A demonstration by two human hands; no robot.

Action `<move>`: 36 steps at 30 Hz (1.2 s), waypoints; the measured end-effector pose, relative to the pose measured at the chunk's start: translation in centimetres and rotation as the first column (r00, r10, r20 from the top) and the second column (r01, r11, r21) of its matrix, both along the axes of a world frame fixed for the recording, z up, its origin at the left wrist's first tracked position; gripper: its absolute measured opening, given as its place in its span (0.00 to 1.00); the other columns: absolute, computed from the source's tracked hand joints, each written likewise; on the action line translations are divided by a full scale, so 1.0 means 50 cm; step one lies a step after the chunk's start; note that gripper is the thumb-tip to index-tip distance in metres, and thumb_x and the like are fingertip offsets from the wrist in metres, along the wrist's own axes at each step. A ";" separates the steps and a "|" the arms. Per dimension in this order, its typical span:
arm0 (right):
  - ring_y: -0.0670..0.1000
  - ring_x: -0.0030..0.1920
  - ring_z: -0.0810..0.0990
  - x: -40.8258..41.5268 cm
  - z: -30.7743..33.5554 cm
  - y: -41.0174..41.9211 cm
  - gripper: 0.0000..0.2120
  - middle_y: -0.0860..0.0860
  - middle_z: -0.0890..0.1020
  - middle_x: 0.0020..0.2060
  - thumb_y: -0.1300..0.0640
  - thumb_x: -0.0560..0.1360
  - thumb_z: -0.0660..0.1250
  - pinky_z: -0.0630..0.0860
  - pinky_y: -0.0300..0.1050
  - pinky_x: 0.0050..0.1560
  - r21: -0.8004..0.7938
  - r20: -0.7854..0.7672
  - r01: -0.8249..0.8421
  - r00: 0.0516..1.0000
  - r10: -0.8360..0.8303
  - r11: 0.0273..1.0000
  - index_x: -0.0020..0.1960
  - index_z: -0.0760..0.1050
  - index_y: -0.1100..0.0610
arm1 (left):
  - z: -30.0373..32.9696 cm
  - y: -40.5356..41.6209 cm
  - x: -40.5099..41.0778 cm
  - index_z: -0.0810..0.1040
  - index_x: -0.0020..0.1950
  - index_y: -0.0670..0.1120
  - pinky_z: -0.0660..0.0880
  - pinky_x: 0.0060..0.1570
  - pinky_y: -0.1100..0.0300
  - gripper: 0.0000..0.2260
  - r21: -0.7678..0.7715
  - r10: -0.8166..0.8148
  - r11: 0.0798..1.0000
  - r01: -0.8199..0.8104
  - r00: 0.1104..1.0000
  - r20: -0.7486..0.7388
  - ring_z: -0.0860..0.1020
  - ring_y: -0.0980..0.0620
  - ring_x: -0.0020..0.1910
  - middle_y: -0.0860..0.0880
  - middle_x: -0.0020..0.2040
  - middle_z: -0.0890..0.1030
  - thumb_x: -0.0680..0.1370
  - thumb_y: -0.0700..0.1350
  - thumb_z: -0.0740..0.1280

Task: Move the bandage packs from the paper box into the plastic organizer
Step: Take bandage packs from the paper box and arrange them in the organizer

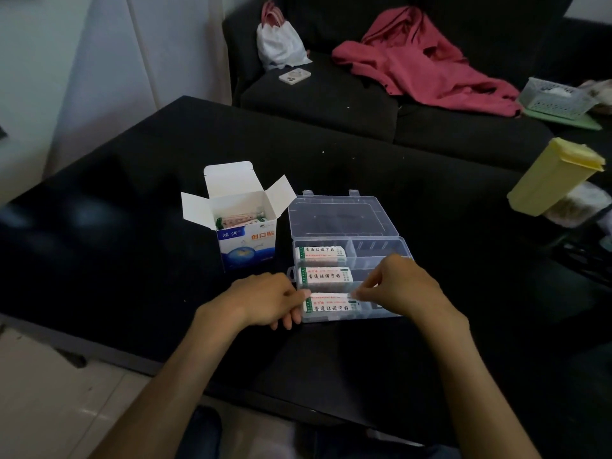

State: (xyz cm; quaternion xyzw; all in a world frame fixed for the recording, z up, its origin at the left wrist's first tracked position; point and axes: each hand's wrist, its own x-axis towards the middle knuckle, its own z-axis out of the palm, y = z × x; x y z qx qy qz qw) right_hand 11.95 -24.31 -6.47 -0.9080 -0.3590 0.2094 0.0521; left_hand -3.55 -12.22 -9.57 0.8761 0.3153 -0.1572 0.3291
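Box [243,226]: stands open on the table [132,180], at about 9 o'clock from the organizer [347,256] and just beside it; more packs show inside it, so by my reading the task is partly done.
Organizer: clear, lid laid back toward 12 o'clock; three packs lie in its left column, one per row.
Far pack [320,252]: lies flat in the 12 o'clock row.
Middle pack [328,275]: lies flat in the middle row.
Near pack [331,306]: sits in the 6 o'clock row, between both hands, apparently being seated.
Left hand [265,299]: at 9 o'clock of the near pack; fingers curled, tips at the pack's left end; a true pinch I cannot tell.
Right hand [397,286]: at 3 o'clock of the pack; thumb and fingertips appear to pinch its right end.
Risk, jamming: the pack fills its row from end to end, so pressing one end first could wedge it against a divider.
Risk, sliding: the organizer is light plastic on a smooth top; a sideways push could shift it toward the box.
Risk, tipping: the box is tall and narrow, so reaching in carelessly could knock it over and spill packs.
Right column: the cells there look empty, though the right hand hides part of them.
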 end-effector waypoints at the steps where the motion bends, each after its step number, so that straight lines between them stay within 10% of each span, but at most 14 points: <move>1: 0.48 0.44 0.80 0.000 0.001 -0.001 0.12 0.48 0.83 0.42 0.45 0.69 0.73 0.79 0.50 0.50 -0.012 -0.004 0.000 1.000 0.000 1.000 0.47 0.83 0.51 | 0.000 -0.001 0.001 0.82 0.44 0.50 0.71 0.40 0.63 0.23 -0.006 -0.001 1.000 0.001 1.000 0.003 0.77 0.60 0.32 0.55 0.38 0.83 0.81 0.60 0.52; 10: 0.44 0.40 0.74 0.007 0.039 -0.012 0.07 0.45 0.76 0.39 0.45 0.72 0.70 0.72 0.40 0.40 0.195 -0.026 0.022 1.000 -0.017 0.981 0.42 0.80 0.48 | 0.040 0.015 -0.025 0.79 0.39 0.51 0.73 0.42 0.61 0.23 0.030 0.141 0.989 -0.143 0.987 0.072 0.76 0.59 0.33 0.55 0.35 0.80 0.80 0.62 0.52; 14: 0.42 0.36 0.75 -0.012 0.053 0.007 0.05 0.44 0.77 0.35 0.48 0.74 0.68 0.72 0.38 0.38 0.408 -0.061 -0.067 0.993 0.101 0.910 0.46 0.80 0.48 | 0.087 0.000 -0.044 0.75 0.35 0.52 0.69 0.33 0.65 0.20 0.236 0.308 0.825 -0.513 0.759 0.574 0.74 0.62 0.32 0.59 0.31 0.75 0.77 0.62 0.56; 16: 0.42 0.40 0.77 -0.024 0.057 0.028 0.08 0.44 0.79 0.39 0.51 0.75 0.67 0.74 0.37 0.42 0.510 -0.022 -0.153 0.981 0.191 0.846 0.54 0.78 0.47 | 0.100 0.002 -0.052 0.76 0.41 0.52 0.64 0.33 0.69 0.14 0.252 0.286 0.682 -0.687 0.566 0.773 0.74 0.61 0.37 0.59 0.38 0.76 0.77 0.59 0.58; 19: 0.43 0.59 0.73 -0.047 0.059 0.076 0.20 0.44 0.76 0.57 0.53 0.77 0.66 0.72 0.40 0.59 0.568 0.091 -0.322 0.939 0.332 0.757 0.67 0.69 0.45 | 0.077 0.036 -0.064 0.77 0.59 0.50 0.68 0.53 0.61 0.13 0.364 0.243 0.587 -0.723 0.586 0.773 0.71 0.52 0.60 0.51 0.60 0.76 0.78 0.52 0.61; 27: 0.56 0.76 0.45 -0.102 -0.007 0.131 0.26 0.50 0.54 0.76 0.57 0.78 0.63 0.42 0.54 0.75 0.294 0.367 -0.621 0.775 0.514 0.727 0.73 0.61 0.44 | 0.057 0.082 -0.089 0.73 0.66 0.55 0.61 0.69 0.50 0.20 -0.065 0.594 0.671 -0.739 0.483 0.643 0.55 0.49 0.75 0.50 0.77 0.56 0.76 0.39 0.66; 32: 0.56 0.68 0.63 -0.112 -0.019 0.100 0.19 0.51 0.77 0.63 0.59 0.70 0.67 0.59 0.55 0.67 0.403 0.618 -0.660 0.707 0.343 0.634 0.60 0.78 0.49 | 0.057 0.098 -0.122 0.79 0.57 0.54 0.69 0.43 0.78 0.20 -0.363 0.606 0.782 -0.507 0.480 0.635 0.76 0.57 0.54 0.51 0.57 0.78 0.72 0.32 0.68; 36: 0.51 0.54 0.78 -0.134 0.040 0.139 0.11 0.50 0.83 0.52 0.60 0.75 0.67 0.76 0.44 0.51 0.484 0.448 -0.611 0.788 0.422 0.626 0.57 0.81 0.54 | 0.047 0.102 -0.137 0.76 0.61 0.55 0.67 0.43 0.80 0.23 -0.305 0.519 0.849 -0.433 0.569 0.637 0.74 0.58 0.57 0.54 0.58 0.77 0.72 0.33 0.72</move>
